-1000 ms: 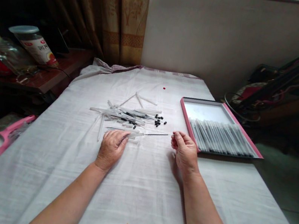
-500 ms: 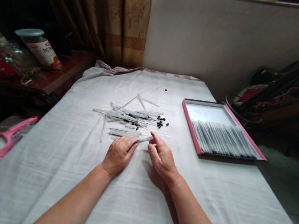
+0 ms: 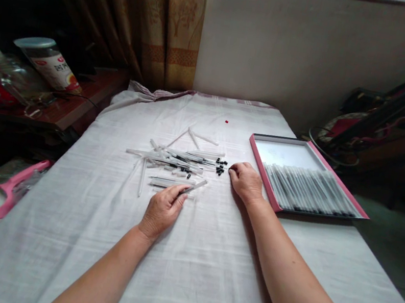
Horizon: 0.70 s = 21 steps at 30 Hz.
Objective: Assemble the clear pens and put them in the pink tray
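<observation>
Two hands on white cloth (image 3: 186,273): L hand (image 3: 161,209) pinches clear pen tube (image 3: 195,187), R hand (image 3: 246,181) curled w/ fingertips by black caps (image 3: 220,168), grip indiscernible; beyond: parts pile (image 3: 178,158), pink tray (image 3: 260,166) at right, curtain (image 3: 176,28), wall (image 3: 299,59).

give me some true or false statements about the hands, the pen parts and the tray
1. The left hand holds a clear pen barrel. True.
2. The tray holds a row of pens laid side by side. True.
3. The right hand rests inside the tray. False: it lies on the cloth beside the tray, its fingertips at the small black caps.
4. The cloth under both hands is red. False: it is white.
</observation>
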Motion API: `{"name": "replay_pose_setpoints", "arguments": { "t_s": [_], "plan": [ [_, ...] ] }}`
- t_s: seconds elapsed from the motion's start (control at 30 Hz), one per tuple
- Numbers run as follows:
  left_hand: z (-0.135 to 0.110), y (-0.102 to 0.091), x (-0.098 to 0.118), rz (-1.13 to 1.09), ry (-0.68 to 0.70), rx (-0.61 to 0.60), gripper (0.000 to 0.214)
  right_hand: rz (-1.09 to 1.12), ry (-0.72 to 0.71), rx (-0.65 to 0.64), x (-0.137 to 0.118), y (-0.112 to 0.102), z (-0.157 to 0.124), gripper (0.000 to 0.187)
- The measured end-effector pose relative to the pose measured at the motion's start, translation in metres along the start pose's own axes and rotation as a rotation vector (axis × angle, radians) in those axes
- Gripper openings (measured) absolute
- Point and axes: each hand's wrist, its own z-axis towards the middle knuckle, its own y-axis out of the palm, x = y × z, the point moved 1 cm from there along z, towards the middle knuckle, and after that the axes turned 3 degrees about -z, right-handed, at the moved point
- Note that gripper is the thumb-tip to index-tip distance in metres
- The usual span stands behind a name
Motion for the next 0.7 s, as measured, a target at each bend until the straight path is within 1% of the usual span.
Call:
{"name": "replay_pose_setpoints", "arguments": {
  "t_s": [0.03,0.1,0.13,0.2,0.23,0.3,0.37,0.47,0.7],
  "plan": [
    [0.000,0.000,0.000,-0.005,-0.002,0.001,0.025,0.073,0.018,0.018,-0.002,-0.001,-0.005,0.015],
    [-0.001,0.000,0.000,-0.016,0.004,0.001,0.025,0.310,0.053,0.019,-0.008,-0.003,-0.020,0.013],
    [-0.001,0.000,0.000,-0.020,0.011,0.000,0.025,0.461,0.069,-0.005,-0.012,-0.005,-0.030,0.012],
    [-0.002,0.000,0.001,-0.019,0.030,-0.011,0.024,0.774,0.126,-0.086,-0.023,-0.006,-0.050,0.018],
    [-0.002,0.000,0.001,-0.013,0.039,-0.021,0.024,0.890,0.177,-0.134,-0.028,-0.007,-0.059,0.021],
    [-0.002,0.000,0.003,0.006,0.054,-0.045,0.024,1.050,0.247,-0.165,-0.037,-0.007,-0.073,0.025],
    [-0.002,-0.001,0.004,0.031,0.070,-0.066,0.024,1.134,0.272,-0.156,-0.044,-0.008,-0.079,0.026],
    [-0.001,-0.001,0.007,0.065,0.088,-0.086,0.025,1.187,0.259,-0.165,-0.048,-0.007,-0.080,0.025],
    [0.000,-0.002,0.010,0.083,0.086,-0.097,0.025,1.166,0.214,-0.196,-0.048,-0.005,-0.081,0.022]
  ]
}}
